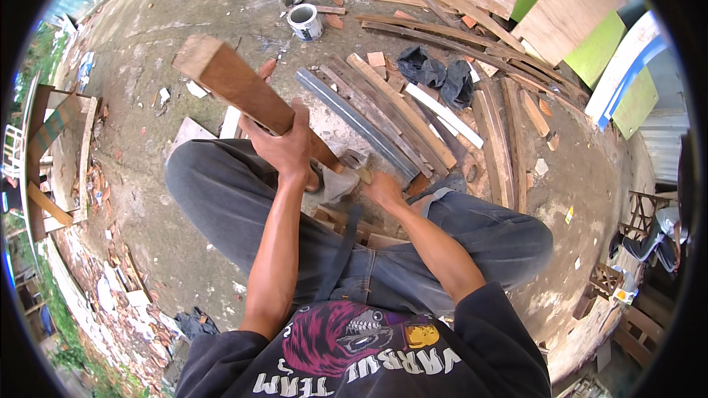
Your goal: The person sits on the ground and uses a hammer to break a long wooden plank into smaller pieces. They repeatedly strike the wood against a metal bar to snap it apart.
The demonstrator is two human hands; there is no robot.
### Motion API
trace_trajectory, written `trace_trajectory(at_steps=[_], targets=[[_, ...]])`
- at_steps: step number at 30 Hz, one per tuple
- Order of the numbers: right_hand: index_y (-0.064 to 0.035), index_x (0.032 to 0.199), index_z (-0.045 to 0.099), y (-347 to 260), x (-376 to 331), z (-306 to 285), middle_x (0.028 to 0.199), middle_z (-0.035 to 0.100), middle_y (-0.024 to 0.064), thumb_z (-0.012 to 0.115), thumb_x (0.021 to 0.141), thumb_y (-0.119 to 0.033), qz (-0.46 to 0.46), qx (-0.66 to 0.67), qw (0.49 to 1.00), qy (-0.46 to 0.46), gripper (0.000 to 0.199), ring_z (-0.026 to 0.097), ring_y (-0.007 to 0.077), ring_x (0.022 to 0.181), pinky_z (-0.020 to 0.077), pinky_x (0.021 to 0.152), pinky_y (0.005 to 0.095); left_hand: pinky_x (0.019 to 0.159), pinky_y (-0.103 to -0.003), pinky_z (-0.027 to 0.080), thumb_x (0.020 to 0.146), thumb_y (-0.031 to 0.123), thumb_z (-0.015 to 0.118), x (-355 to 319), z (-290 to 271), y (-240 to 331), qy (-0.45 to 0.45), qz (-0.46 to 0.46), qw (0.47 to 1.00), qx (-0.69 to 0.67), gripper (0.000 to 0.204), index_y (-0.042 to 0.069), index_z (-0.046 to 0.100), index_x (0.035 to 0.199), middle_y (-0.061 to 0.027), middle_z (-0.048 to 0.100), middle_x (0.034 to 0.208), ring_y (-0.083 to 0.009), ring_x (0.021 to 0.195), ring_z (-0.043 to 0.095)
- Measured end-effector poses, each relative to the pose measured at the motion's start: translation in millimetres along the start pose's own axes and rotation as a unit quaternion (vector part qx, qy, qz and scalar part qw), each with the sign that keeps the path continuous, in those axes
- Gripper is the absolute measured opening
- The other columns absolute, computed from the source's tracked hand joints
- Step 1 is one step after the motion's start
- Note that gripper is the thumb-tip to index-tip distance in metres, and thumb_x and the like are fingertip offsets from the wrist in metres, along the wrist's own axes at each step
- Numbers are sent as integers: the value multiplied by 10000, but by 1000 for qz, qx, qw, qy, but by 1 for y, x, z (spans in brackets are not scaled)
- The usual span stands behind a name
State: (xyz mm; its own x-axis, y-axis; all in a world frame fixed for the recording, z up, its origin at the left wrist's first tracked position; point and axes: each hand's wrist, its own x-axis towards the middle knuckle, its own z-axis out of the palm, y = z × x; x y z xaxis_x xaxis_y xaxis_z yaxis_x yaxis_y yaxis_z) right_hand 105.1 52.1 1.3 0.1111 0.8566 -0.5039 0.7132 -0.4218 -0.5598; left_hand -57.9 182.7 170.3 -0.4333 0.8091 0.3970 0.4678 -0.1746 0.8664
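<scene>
Rough concrete ground [221, 15] strewn with scraps spreads around the seated person. The wooden beam [247, 88] slants up over the left knee, its thick end raised; the left hand [284, 144] has its fingers wrapped around it. The right hand [383, 190] is curled beside a small tan piece [363, 175] and a grey object [341, 186] near the beam's lower end; whether its fingers pinch anything, I cannot tell. Beyond lie loose planks [402, 110] and a white bucket [304, 22]. A loosened left grip could let the top-heavy beam tip, perhaps knocking the right fingers.
</scene>
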Motion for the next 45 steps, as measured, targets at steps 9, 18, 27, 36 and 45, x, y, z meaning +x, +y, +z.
trace_trajectory(at_steps=[9, 18, 27, 36, 45], targets=[[-24, 1008, 675, -46, -4, -29, 818, 665, 264, 613, 794, -237, -85, 164, 976, 116, 309, 644, 464, 809, 510, 734, 507, 874, -372, 439, 773, 237, 779, 1, 1, -3, 9, 12, 1000, 12, 608, -45, 436, 1188, -127, 527, 1001, -228, 944, 552], [-31, 1002, 675, -31, 2, -6, 805, 670, 255, 657, 796, -253, -22, 34, 997, 71, 303, 653, 452, 763, 519, 675, 495, 863, -368, 447, 766, 225, 777, 11, 5, -2, -7, 35, 999, 11, 622, -52, 426, 1198, -154, 526, 1035, -230, 941, 561], [-34, 947, 674, -9, -7, 6, 773, 660, 260, 649, 808, -258, -38, 8, 998, 41, 264, 657, 439, 756, 519, 682, 507, 882, -370, 447, 779, 262, 772, 23, 0, -7, 33, -51, 998, -26, 650, -71, 420, 1212, -163, 535, 1034, -249, 950, 574], [-66, 988, 684, 8, 4, -4, 831, 675, 253, 604, 816, -284, 8, 1, 998, 61, 289, 658, 440, 818, 514, 736, 515, 998, -341, 404, 787, 143, 703, 28, 2, 9, 1, -31, 999, -38, 522, -44, 429, 1189, -106, 669, 1152, -221, 1070, 605], [6, 849, 672, -23, 20, -29, 785, 661, 275, 665, 793, -322, -6, 134, 971, 200, 333, 657, 439, 767, 503, 701, 491, 927, -390, 433, 766, 287, 763, 44, -5, -23, 53, -64, 996, 13, 690, -101, 409, 1214, -207, 538, 1102, -289, 1023, 572]])
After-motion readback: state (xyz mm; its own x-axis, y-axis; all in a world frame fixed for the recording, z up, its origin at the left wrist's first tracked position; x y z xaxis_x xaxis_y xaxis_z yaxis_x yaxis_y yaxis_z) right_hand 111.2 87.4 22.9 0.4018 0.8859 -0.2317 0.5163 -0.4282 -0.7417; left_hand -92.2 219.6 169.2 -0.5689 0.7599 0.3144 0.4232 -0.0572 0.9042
